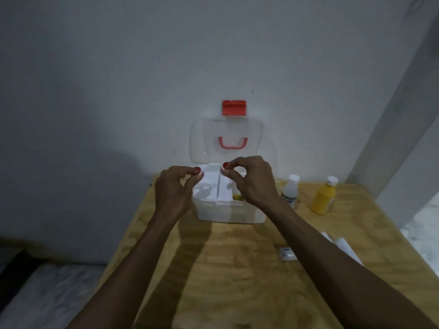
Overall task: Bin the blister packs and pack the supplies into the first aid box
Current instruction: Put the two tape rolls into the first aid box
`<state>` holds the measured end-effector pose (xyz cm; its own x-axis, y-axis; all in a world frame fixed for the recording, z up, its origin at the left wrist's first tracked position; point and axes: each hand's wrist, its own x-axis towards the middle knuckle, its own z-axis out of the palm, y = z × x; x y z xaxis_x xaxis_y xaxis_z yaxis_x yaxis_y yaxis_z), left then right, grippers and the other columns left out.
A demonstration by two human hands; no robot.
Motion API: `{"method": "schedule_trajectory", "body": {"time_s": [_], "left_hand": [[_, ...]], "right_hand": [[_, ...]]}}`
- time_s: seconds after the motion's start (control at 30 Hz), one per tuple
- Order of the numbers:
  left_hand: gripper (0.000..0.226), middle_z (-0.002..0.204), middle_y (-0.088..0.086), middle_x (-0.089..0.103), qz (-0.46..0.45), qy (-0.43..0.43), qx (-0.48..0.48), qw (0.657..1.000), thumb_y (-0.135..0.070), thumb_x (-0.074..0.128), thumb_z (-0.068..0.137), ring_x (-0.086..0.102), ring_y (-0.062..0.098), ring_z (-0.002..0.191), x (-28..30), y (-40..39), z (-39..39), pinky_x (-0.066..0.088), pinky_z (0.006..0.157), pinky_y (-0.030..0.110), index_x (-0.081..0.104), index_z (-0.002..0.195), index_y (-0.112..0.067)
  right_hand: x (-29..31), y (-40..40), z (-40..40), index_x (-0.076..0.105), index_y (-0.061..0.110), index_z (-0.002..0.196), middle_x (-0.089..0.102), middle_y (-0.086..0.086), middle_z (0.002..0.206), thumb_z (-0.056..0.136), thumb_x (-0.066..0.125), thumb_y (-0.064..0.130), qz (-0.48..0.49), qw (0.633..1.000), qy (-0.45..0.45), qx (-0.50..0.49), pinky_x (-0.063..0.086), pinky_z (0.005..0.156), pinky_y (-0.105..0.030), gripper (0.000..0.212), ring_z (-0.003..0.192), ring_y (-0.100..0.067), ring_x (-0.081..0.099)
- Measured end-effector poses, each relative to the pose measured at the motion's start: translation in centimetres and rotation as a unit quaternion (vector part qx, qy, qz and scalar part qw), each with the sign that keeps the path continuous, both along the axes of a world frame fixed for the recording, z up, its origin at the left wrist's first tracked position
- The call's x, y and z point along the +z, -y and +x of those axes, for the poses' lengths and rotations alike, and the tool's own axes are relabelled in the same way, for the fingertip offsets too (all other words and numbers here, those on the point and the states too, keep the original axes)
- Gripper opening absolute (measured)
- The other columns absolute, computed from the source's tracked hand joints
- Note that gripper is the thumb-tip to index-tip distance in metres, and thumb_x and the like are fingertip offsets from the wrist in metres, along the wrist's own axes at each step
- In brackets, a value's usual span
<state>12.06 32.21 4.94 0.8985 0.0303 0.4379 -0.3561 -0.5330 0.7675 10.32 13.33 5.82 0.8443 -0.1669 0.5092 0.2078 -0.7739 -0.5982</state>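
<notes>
The first aid box (229, 205) stands open on the bench (237, 269), both pinched hands, left hand (174, 188) and right hand (251, 180), holding its inner tray (213, 186). Right of the box, two bottles, white bottle (291, 189) and yellow bottle (324, 197), and a small packet (288, 253) remain unpacked, so packing looks unfinished.

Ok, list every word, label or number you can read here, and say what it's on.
None can be read.
White bottle: green-and-dark label, too blurred.
Yellow bottle: label patch near its base, too blurred.
Small pack on the table: dark marks, too small.
First aid box: no print visible.
</notes>
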Motion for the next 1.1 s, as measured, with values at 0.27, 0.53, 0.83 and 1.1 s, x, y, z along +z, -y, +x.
{"method": "schedule_trajectory", "body": {"time_s": [0.27,0.53,0.83,1.1], "left_hand": [[0.018,0.105,0.003,0.076,0.086,-0.033,-0.014,0.996,-0.031,0.075,0.083,0.067,0.023,0.096,-1.3,0.6,4.5,0.053,0.086,0.041,0.079,0.096,-0.018],[0.021,0.100,0.001,0.074,0.135,-0.054,0.003,0.989,-0.034,0.081,0.076,0.060,0.023,0.096,-2.0,0.9,6.0,0.054,0.077,0.044,0.081,0.091,-0.019],[0.029,0.110,0.006,0.074,0.111,-0.141,-0.021,0.984,-0.040,0.082,0.074,0.066,0.024,0.099,-1.7,0.4,6.6,0.055,0.085,0.045,0.079,0.097,-0.024],[0.030,0.117,0.004,0.071,0.109,-0.127,-0.015,0.986,-0.040,0.076,0.079,0.067,0.021,0.096,-2.3,0.5,5.5,0.057,0.084,0.041,0.077,0.105,-0.024]], "right_hand": [[-1.3,-1.9,5.5,0.077,0.025,0.099,0.074,0.004,0.104,0.088,0.067,0.040,-0.077,0.995,-0.058,0.007,0.045,0.092,-0.038,0.021,0.094,-0.015,0.056],[-3.0,-2.4,6.9,0.078,0.025,0.096,0.075,0.003,0.097,0.087,0.067,0.039,-0.119,0.989,-0.087,-0.011,0.048,0.090,-0.045,0.020,0.095,-0.018,0.056],[-3.4,-2.9,7.4,0.078,0.024,0.096,0.076,0.001,0.094,0.084,0.071,0.043,-0.097,0.991,-0.093,-0.016,0.054,0.085,-0.041,0.024,0.087,-0.018,0.062],[-3.5,-2.6,6.9,0.077,0.022,0.101,0.074,-0.001,0.100,0.086,0.069,0.040,-0.094,0.992,-0.087,-0.021,0.048,0.091,-0.040,0.024,0.094,-0.017,0.057]]}}
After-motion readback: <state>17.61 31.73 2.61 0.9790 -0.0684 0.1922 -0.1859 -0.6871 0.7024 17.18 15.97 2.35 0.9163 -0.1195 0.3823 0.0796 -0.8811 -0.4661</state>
